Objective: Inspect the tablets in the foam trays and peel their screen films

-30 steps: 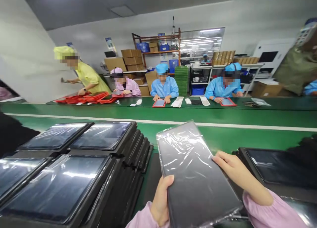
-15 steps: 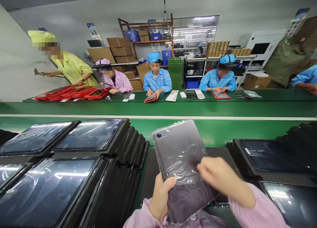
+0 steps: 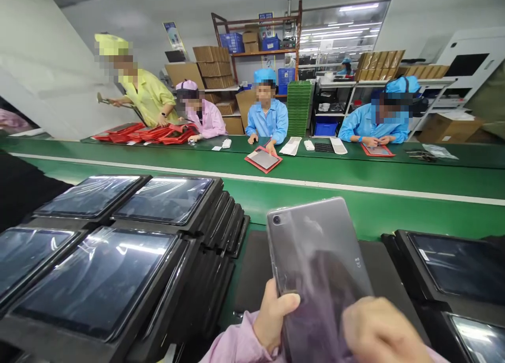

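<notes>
I hold a grey tablet (image 3: 315, 258) back side up, its camera lens at the top left corner. My left hand (image 3: 274, 318) grips its lower left edge with the thumb on the back. My right hand (image 3: 379, 331) lies blurred over the lower right part of the tablet, where a clear plastic sleeve is bunched low down. The tablet hovers over a dark mat (image 3: 256, 268) on the bench in front of me.
Stacks of black-cased tablets (image 3: 118, 258) fill the left side, and more black-cased tablets (image 3: 453, 268) lie at the right. Beyond runs a green conveyor belt (image 3: 355, 189). Several workers sit across it; a red-cased tablet (image 3: 263, 159) lies on the belt's far side.
The plastic sleeve has slid down off the tablet, baring its grey back. My right hand moved from the tablet's right edge down to its lower part. The camera view shifted.
</notes>
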`<state>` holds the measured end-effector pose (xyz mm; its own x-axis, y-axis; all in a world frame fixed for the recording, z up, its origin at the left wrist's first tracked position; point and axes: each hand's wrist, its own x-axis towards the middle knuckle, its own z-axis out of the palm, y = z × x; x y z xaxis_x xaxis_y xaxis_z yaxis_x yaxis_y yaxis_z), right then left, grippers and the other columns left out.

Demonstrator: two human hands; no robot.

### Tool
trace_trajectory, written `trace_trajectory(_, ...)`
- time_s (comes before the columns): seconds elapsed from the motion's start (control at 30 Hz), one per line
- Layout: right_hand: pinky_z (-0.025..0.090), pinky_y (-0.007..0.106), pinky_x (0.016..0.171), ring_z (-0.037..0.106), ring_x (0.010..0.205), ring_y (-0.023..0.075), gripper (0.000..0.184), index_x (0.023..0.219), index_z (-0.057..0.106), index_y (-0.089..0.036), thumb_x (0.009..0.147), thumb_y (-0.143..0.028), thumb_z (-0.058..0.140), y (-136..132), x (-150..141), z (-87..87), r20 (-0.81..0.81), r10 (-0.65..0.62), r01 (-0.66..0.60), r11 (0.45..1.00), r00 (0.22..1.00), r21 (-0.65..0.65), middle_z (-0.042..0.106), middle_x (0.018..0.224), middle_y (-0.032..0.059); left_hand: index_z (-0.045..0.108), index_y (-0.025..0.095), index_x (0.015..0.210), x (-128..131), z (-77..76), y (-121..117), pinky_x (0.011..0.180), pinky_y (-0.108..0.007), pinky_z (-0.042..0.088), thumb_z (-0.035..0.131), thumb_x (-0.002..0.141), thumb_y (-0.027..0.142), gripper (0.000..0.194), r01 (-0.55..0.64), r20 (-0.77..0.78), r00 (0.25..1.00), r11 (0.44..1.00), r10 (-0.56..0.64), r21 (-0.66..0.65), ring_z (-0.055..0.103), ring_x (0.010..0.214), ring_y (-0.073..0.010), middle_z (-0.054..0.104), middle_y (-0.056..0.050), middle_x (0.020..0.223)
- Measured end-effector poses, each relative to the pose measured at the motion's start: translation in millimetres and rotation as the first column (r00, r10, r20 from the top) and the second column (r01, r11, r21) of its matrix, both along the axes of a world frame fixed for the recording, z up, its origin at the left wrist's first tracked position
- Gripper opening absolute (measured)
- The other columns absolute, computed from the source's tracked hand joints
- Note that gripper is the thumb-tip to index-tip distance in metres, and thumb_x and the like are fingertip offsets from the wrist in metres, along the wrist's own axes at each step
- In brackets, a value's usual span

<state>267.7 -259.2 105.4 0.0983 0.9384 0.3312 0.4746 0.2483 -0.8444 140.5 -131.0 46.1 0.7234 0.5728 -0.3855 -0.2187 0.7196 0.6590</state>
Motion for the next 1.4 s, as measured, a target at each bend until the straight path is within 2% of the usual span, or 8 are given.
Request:
trace_trajectory(0.2, 0.042, 0.026, 0.046, 0.051, 0.049, 0.0137, 0.042, 0.095, 0.056, -0.019, 0.071, -0.052, 0.06, -12, 57, -25.7, -0.175, -0.649, 0.588, 0.751, 0.74, -0.3, 0.059, 0.072, 0.0027, 0.062, 0.015, 0.073, 0, -5.8, 6, 0.068, -0.038, 0.05, 0.08, 0.04, 0.026, 0.039, -0.049, -0.079, 0.996, 0.995, 0.042, -0.087, 0.064, 0.067, -0.0249, 0.067, -0.004, 0.064)
trace_trajectory(0.4, 0.046, 0.034, 0.077, 0.06, 0.088, 0.0248, 0.039, 0.091, 0.059, -0.018, 0.071, -0.051, 0.055, 6, 36, -41.0, -0.261, -0.551, 0.348, 0.761, 0.793, -0.547, 0.066, 0.092, 0.0079, 0.063, 0.014, 0.078, -11, -10.5, 18, 0.068, -0.04, 0.053, 0.084, 0.037, 0.034, 0.05, -0.039, -0.263, 0.964, 0.999, 0.028, -0.037, 0.067, 0.076, -0.0311, 0.071, -0.008, 0.073)
trace_trajectory(0.67, 0.045, 0.027, 0.062, 0.06, 0.064, 0.0167, 0.04, 0.081, 0.057, -0.016, 0.058, -0.047, 0.067, -29, 61, -37.3, -0.561, -0.672, 0.426, 0.741, 0.484, -0.52, 0.066, 0.074, 0.0033, 0.061, 0.017, 0.077, -19, -8.1, 38, 0.06, -0.033, 0.054, 0.078, 0.046, 0.024, 0.037, -0.056, -0.469, 0.883, 0.997, 0.023, -0.057, 0.068, 0.069, -0.0278, 0.068, -0.002, 0.062)
trace_trajectory(0.87, 0.051, 0.034, 0.075, 0.065, 0.088, 0.0244, 0.054, 0.128, 0.049, -0.018, 0.076, -0.031, 0.047, -57, 84, -5.8, 0.261, -0.827, 0.856, 0.42, 0.497, -0.302, 0.069, 0.099, 0.0088, 0.059, 0.019, 0.077, -26, -8.5, 55, 0.06, -0.034, 0.055, 0.069, 0.051, 0.018, 0.028, -0.22, -0.519, 0.84, 0.974, 0.159, -0.058, 0.068, 0.066, -0.0266, 0.066, 0.0, 0.058)
trace_trajectory(1.0, 0.054, 0.039, 0.06, 0.069, 0.068, 0.0287, 0.054, 0.133, 0.045, -0.006, 0.079, -0.009, 0.037, -28, 63, -41.6, 0.857, -0.389, 0.938, 0.214, 0.339, -0.274, 0.065, 0.105, 0.0226, 0.057, 0.019, 0.069, -23, -2.8, 56, 0.061, -0.035, 0.055, 0.063, 0.052, 0.02, 0.018, -0.253, -0.534, 0.834, 0.957, 0.14, -0.144, 0.068, 0.07, -0.0281, 0.065, 0.0, 0.055)
trace_trajectory(1.1, 0.056, 0.041, 0.058, 0.069, 0.07, 0.0292, 0.059, 0.131, 0.045, -0.001, 0.073, 0.004, 0.032, 0, 43, -79.0, 0.868, -0.214, 0.882, 0.265, 0.448, -0.39, 0.043, 0.131, 0.0302, 0.057, 0.019, 0.065, -21, -1.9, 51, 0.062, -0.037, 0.055, 0.065, 0.049, 0.024, 0.019, -0.191, -0.487, 0.869, 0.966, 0.085, -0.174, 0.068, 0.074, -0.0295, 0.066, -0.002, 0.056)
trace_trajectory(1.2, 0.054, 0.048, 0.068, 0.068, 0.08, 0.033, 0.054, 0.128, 0.046, 0.003, 0.076, 0.001, 0.033, 14, 36, -99.5, 0.692, -0.387, 0.793, 0.273, 0.609, -0.545, 0.027, 0.14, 0.0327, 0.058, 0.02, 0.066, -17, -0.9, 44, 0.062, -0.036, 0.054, 0.068, 0.046, 0.025, 0.022, -0.161, -0.429, 0.901, 0.968, 0.065, -0.192, 0.068, 0.074, -0.0285, 0.066, -0.001, 0.057)
trace_trajectory(1.4, 0.051, 0.028, 0.051, 0.061, 0.053, 0.014, 0.039, 0.111, 0.052, -0.011, 0.088, -0.035, 0.031, 12, 49, -64.4, 0.08, -0.641, 0.531, 0.553, 0.764, -0.642, 0.065, 0.096, 0.0133, 0.06, 0.017, 0.064, 1, 11.6, 31, 0.054, -0.034, 0.05, 0.071, 0.037, 0.023, 0.03, -0.191, -0.376, 0.915, 0.977, 0.143, -0.093, 0.064, 0.054, -0.0241, 0.068, -0.003, 0.058)
